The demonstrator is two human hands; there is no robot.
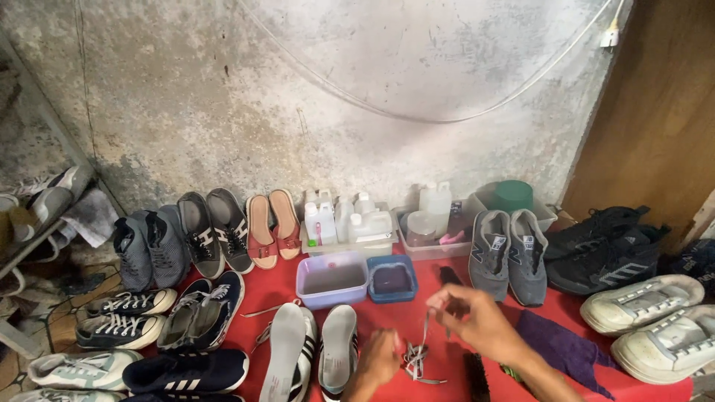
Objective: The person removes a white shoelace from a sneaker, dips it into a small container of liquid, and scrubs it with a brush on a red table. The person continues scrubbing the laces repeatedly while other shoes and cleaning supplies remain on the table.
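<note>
My right hand (477, 318) is raised over the red mat (417, 316), pinching the upper end of a grey shoelace (421, 344) that hangs down in loops. My left hand (378, 357) is lower, fingers closed on the bunched part of the same lace. Just left of my hands lie two white shoes (309, 353), soles up, with dark stripes on the sides. A dark brush (475, 376) lies on the mat under my right forearm.
A lilac tub (332, 279) and a blue tub (392, 278) of liquid stand ahead, with trays of white bottles (346, 219) behind. Grey sneakers (509, 254), black sneakers (603, 249), white shoes (655, 320) sit right; several pairs crowd the left. Purple cloth (562, 346).
</note>
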